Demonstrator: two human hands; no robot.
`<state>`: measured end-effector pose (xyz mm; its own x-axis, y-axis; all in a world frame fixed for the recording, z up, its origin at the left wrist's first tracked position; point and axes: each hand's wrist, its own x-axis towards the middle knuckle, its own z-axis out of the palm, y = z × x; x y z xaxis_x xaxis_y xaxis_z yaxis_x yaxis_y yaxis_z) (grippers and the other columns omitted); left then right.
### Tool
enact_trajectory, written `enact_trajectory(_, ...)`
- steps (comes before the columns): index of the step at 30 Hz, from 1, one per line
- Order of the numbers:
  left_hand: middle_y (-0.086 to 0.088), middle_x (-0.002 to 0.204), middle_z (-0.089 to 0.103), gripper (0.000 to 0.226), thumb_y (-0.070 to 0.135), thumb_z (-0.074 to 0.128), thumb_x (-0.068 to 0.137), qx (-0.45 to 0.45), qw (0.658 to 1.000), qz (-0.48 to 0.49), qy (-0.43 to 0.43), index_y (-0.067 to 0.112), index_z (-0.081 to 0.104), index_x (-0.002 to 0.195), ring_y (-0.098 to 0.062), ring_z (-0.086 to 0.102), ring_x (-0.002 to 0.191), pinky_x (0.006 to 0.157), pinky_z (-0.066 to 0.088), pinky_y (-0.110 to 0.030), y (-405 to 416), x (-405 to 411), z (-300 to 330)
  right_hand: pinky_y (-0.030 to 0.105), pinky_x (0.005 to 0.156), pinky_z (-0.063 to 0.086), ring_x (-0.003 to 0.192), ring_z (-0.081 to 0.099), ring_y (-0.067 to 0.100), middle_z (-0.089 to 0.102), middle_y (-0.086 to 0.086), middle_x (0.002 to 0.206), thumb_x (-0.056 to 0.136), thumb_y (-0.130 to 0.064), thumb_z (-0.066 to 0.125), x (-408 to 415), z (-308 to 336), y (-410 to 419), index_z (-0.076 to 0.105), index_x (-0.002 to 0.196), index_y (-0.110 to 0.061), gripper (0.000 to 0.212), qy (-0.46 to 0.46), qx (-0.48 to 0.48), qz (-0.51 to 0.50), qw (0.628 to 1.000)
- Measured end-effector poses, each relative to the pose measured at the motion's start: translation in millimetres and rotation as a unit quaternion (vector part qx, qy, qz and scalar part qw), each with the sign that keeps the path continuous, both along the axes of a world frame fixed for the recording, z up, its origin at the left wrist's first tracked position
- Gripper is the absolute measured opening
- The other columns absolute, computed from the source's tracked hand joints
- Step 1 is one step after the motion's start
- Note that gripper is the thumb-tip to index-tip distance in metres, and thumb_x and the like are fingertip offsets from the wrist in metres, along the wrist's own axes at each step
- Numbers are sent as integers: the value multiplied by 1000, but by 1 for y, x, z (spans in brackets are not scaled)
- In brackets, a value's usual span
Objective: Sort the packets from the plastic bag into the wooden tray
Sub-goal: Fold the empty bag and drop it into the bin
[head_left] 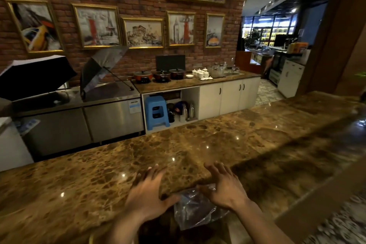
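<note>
A clear plastic bag (195, 209) is being held at the near edge of a brown marble counter (217, 140), pinched near its top by the right hand (225, 188), whose other fingers are being spread wide. The left hand (147, 190) is being held flat, fingers extended, thumb just beside the bag. No writing on the bag is legible. Beyond the fingertips, a blue stool (156, 112) and lidded pots (162, 75) are being shown.

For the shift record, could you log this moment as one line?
left hand open, thumb on plastic bag | right hand pinches bag | marble counter | tray unseen
</note>
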<state>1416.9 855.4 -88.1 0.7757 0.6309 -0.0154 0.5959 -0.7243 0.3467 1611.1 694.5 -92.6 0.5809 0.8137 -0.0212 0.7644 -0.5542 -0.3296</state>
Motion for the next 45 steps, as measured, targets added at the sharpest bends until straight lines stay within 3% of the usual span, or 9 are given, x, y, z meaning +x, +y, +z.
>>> enact_trajectory(5, 9, 166, 9, 102, 82, 56, 71, 1, 997, -50, 56, 45, 7, 154, -21, 20, 150, 117, 27, -41, -27, 39, -13, 44, 111, 40, 147, 24, 26, 20, -5, 164, 79, -71, 55, 31, -16, -25, 22, 153, -43, 85, 28, -23, 14, 999)
enact_trajectory(11, 10, 165, 9, 113, 75, 68, 65, -28, 987, -92, 129, 43, 7, 155, -18, 10, 152, 122, 11, -42, -41, 62, -32, 39, 116, 36, 150, 24, 24, 15, -4, 167, 82, -48, 71, 52, -37, -38, 26, 154, -41, 85, 61, -116, 64, 989)
enact_trajectory(16, 11, 161, 20, 109, 58, 78, 69, -23, 982, -103, 158, 39, 13, 155, -13, 15, 151, 123, 12, -37, -46, 62, -42, 37, 106, 45, 129, 55, 26, 53, 0, 144, 88, -36, 66, 51, -50, -39, 55, 136, -31, 49, 73, -131, 48, 988)
enact_trajectory(20, 12, 158, 26, 97, 51, 75, 75, -7, 986, -96, 137, 37, 19, 154, -12, 21, 149, 121, 18, -33, -46, 65, -44, 35, 107, 44, 127, 57, 25, 58, 0, 138, 89, -30, 64, 51, -53, -37, 61, 131, -27, 42, 53, -97, 57, 992)
enact_trajectory(25, 12, 148, 42, 78, 49, 70, 78, -7, 992, -74, 102, 43, 31, 145, -13, 40, 138, 115, 31, -35, -35, 69, -38, 30, 96, 48, 115, 63, 22, 67, 0, 124, 85, -31, 67, 57, -50, -25, 67, 120, -30, 36, 52, -80, 42, 995)
enact_trajectory(30, 9, 148, 44, 67, 39, 64, 85, 37, 995, -61, 70, 41, 33, 144, -18, 45, 136, 109, 39, -32, -21, 71, -10, 31, 95, 51, 113, 65, 19, 70, -3, 122, 86, -22, 69, 58, -15, -13, 71, 117, -27, 31, 33, -22, 48, 998)
enact_trajectory(36, 4, 163, 26, 82, 26, 68, 87, 28, 998, -36, 47, 43, 21, 152, -22, 34, 146, 117, 34, -39, 4, 74, 28, 27, 101, 48, 122, 58, 11, 59, -7, 137, 92, -16, 68, 54, 20, 0, 62, 131, -27, 42, -16, 63, 63, 996)
enact_trajectory(40, 7, 156, 37, 82, 20, 73, 85, 43, 998, -37, -24, 43, 28, 149, -17, 43, 138, 108, 46, -36, 20, 69, 67, 29, 99, 50, 118, 57, 9, 58, -7, 134, 93, -19, 68, 51, 59, 15, 59, 132, -29, 42, -39, 114, 71, 990)
enact_trajectory(45, 12, 148, 37, 71, 18, 67, 88, 103, 992, -25, -70, 45, 32, 143, -17, 39, 135, 112, 37, -37, 37, 59, 123, 34, 103, 49, 119, 59, 13, 60, -6, 135, 92, -24, 69, 45, 117, 46, 58, 133, -32, 43, -70, 117, 68, 988)
